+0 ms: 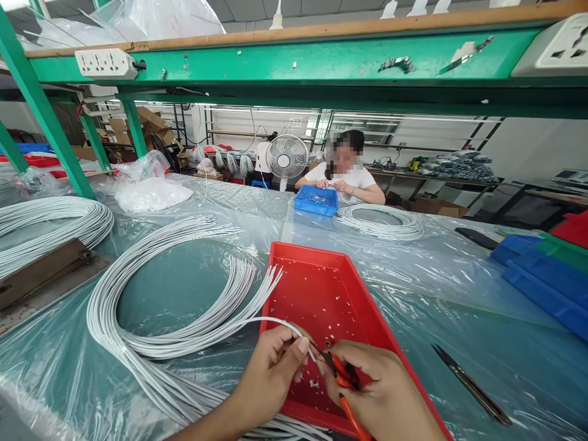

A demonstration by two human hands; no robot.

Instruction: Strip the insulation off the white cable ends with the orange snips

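Between its thumb and fingers, my left hand (272,370) pinches a white cable (275,320) close to its end. My right hand (374,383) is wrapped round orange-handled pliers or cutters (342,373), their dark jaws at the cable near my left fingertips. Both hands are over a red tray (376,334) scattered with small white scraps. Left of the tray lies a large coiled bundle of white cables (108,306), its loose ends resting at the tray's edge; the held cable runs out of this bundle.
Tweezers (471,383) lie right of the tray. A metal block (41,275) and another cable coil (87,220) are at left. Across the table, a person (351,177) works beside a blue tray (316,211). Blue bins (542,288) stand right; a green shelf beam (275,58) spans overhead.
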